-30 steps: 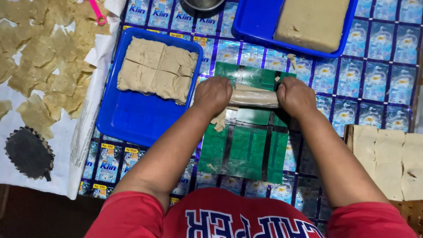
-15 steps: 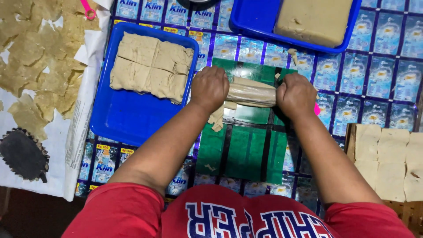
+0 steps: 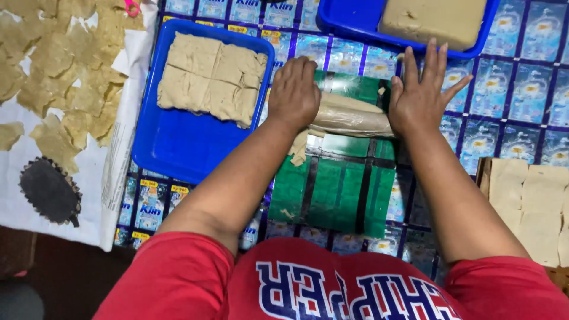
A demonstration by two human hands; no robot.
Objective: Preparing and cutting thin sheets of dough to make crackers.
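Observation:
A beige dough roll (image 3: 351, 115) wrapped in clear plastic lies across a green plastic sheet (image 3: 335, 189). My left hand (image 3: 294, 93) presses on the roll's left end with fingers curled over it. My right hand (image 3: 422, 95) rests on the roll's right end, palm down, fingers spread and stretched forward. A strip of dough (image 3: 299, 148) hangs from under the left hand.
A blue tray (image 3: 178, 148) at left holds flat dough squares (image 3: 210, 77). Another blue tray (image 3: 355, 26) at top holds a dough block (image 3: 435, 21). Thin dried pieces (image 3: 59, 65) lie on white paper (image 3: 35, 195) at far left. Stacked dough sheets (image 3: 530, 207) sit at right.
Both hands have pushed the roll away from me along the green sheet. My right hand's fingers have opened and spread flat.

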